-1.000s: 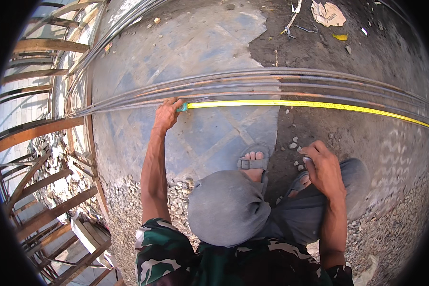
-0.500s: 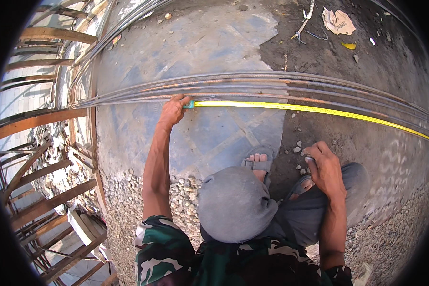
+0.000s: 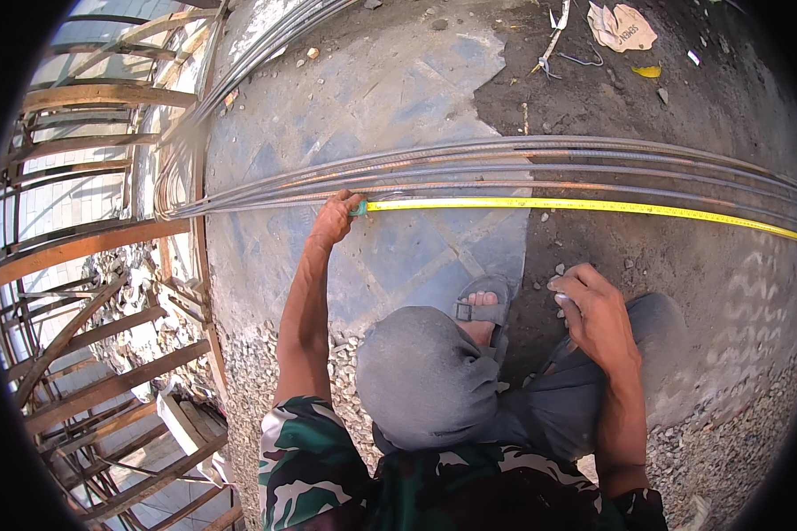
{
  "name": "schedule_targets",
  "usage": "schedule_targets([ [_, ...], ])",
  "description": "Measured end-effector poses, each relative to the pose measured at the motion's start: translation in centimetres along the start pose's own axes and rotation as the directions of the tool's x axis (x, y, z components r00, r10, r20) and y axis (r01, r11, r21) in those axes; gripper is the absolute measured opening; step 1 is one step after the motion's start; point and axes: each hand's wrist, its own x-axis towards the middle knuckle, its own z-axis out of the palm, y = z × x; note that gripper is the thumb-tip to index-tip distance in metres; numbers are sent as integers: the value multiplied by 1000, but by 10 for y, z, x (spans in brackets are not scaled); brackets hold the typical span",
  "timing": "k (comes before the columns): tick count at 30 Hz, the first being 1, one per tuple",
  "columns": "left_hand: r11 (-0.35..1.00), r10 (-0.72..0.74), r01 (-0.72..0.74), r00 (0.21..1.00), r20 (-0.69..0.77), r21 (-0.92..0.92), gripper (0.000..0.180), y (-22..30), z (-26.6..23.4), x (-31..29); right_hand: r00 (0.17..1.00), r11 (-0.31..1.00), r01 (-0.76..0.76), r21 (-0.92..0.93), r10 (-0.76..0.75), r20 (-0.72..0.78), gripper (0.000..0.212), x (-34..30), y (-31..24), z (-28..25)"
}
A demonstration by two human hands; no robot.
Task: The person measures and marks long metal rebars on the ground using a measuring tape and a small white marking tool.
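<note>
My left hand point(image 3: 335, 218) reaches forward and pinches the end of a yellow measuring tape point(image 3: 584, 206), pressing it against a bundle of long steel reinforcing bars point(image 3: 540, 164) that lies across the ground. The tape runs along the bars to the right edge of the picture. My right hand point(image 3: 595, 311) rests on my right knee, fingers curled; whether it holds something small I cannot tell. I am squatting, with a sandalled foot point(image 3: 482, 311) between my knees.
The bars lie on a paved patch point(image 3: 390, 97) and dark dirt point(image 3: 682, 115). Rusty steel frames and wooden slats point(image 3: 80, 292) stand at the left. Gravel point(image 3: 248, 372) lines the near edge. Paper scraps point(image 3: 624, 26) lie at the far right.
My left hand and the tape end have stayed at the same spot on the bars; only the view has shifted slightly. My right hand remains on my knee.
</note>
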Motion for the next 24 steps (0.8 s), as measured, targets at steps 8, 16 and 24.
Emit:
schedule_targets([
  [8,997,-73,72,997,31,36,48,-9,3,-3,990,991,-131,37,133,-51,22,24,14,11],
  [16,994,-44,41,999,25,102,51,-6,4,-8,959,984,-105,-140,63,-277,14,95,-46,85],
  [24,995,84,-87,995,-45,-56,54,-22,4,-14,968,918,-241,-315,249,-14,23,187,-61,256],
])
